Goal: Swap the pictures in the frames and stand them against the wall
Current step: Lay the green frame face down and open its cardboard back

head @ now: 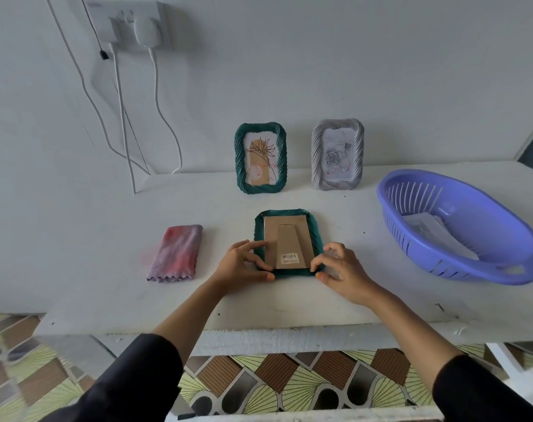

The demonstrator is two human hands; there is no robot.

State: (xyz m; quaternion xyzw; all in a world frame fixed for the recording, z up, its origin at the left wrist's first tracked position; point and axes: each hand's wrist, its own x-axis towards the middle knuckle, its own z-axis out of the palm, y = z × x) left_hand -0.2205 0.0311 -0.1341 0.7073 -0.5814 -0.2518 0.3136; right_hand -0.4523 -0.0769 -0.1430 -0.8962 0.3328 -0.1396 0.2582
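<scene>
On the white table [106, 239] the oval blue plastic basket [496, 236] holds white paper sheets [435, 236], and the green twisted-rim picture frame [289, 212] lies face down at the middle, the left hand [243, 263] and right hand [341, 269] pinching its near corners with curled fingers, so I judge the frame is being opened and next the brown cardboard back [271, 236] must be loosened and lifted out.

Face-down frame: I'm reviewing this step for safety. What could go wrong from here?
The left hand and right hand pinch the face-down frame's near corners; prying there might bend its cardboard back.
It lies front down on the table, so sliding could scuff the front.
The green frame and grey frame stand behind it; a bump might topple them.
</scene>
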